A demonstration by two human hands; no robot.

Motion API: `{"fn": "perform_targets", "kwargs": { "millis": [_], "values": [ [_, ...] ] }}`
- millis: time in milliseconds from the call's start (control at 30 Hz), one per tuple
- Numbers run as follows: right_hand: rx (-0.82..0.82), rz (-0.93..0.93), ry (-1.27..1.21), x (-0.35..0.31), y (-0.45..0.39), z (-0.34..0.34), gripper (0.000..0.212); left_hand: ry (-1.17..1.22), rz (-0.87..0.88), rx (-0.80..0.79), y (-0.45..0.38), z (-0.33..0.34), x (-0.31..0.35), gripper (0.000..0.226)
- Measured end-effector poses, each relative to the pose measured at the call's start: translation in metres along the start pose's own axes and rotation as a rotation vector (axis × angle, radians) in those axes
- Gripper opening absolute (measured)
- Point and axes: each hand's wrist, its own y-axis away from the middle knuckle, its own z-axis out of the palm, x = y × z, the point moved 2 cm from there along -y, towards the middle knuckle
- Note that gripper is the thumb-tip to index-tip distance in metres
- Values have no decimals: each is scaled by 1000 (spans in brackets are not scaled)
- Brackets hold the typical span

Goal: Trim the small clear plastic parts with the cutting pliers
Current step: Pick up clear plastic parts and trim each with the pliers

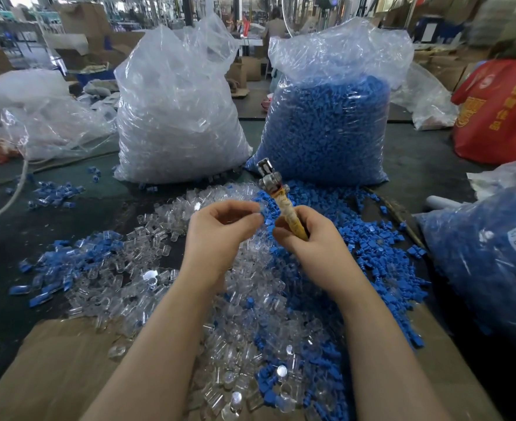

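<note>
My right hand (308,238) grips the cutting pliers (276,196) by their yellowish taped handles, metal jaws pointing up and away. My left hand (220,229) is just left of the pliers, its fingertips pinching a small clear plastic part (258,209) that is hard to make out. Below both hands a heap of small clear plastic parts (147,268) spreads over the table, mixed with small blue plastic parts (369,247).
Two big clear bags stand behind the heap: one of clear parts (178,117), one of blue parts (326,126). Another bag of blue parts (493,256) lies at right, a red bag (499,117) at far right. Brown cardboard (56,375) covers the near table edge.
</note>
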Motion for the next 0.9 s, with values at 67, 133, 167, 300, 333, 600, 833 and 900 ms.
{"fn": "perform_targets", "kwargs": {
  "millis": [67,133,167,300,333,600,833,900],
  "values": [
    [-44,37,31,1,1,-3,12,86,10,25,-2,-5,1,18],
    [-91,58,78,4,2,-5,16,160,30,64,-5,-9,2,20],
    [-111,66,103,5,2,-5,17,183,41,81,-5,-10,3,21],
    [-159,81,152,6,1,-4,17,221,81,95,-7,-11,5,24],
    [-163,80,157,6,1,-4,18,211,94,91,-7,-11,5,24],
    [-168,69,204,8,0,-5,20,174,136,59,-8,-11,5,25],
    [-175,63,258,7,2,-5,20,257,98,64,-9,-13,2,25],
    [-177,61,278,6,2,-6,20,286,87,58,-9,-13,2,25]
  ]
}}
